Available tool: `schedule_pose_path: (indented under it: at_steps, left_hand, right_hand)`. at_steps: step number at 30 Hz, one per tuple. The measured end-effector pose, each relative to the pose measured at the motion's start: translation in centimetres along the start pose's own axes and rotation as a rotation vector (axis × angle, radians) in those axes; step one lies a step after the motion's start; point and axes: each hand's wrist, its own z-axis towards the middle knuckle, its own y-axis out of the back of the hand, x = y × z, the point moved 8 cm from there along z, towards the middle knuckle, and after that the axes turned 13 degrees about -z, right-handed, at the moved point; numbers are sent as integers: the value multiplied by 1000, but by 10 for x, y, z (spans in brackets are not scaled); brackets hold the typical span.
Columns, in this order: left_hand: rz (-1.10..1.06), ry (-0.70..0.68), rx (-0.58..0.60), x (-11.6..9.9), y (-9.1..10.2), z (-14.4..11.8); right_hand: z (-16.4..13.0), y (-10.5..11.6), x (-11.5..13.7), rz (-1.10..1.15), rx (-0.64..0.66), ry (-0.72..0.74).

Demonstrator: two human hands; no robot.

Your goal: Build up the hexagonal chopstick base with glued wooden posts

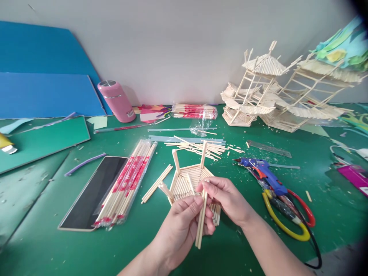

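In both hands: pale slatted stick frame [188,182].

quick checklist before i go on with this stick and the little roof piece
1. Left hand grips the wooden stick: ok.
2. Right hand pinches the stick's top end: ok.
3. Stick lies against the stick roof panel: ok.
4. Glue on the joint: cannot tell.
5. Glue gun lies near the right hand: ok.
6. Spare sticks lie beside the panel: ok.
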Motion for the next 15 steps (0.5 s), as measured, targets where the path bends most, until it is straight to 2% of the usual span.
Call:
schedule_pose_path:
  at_steps: [9, 15]
  left_hand:
    - [210, -78, -89, -4, 1, -3]
    - [225, -118, -70, -5, 1, 0]
  right_hand:
    - [1, 11, 1, -223, -148, 54]
    - [1, 12, 0, -274, -175, 58]
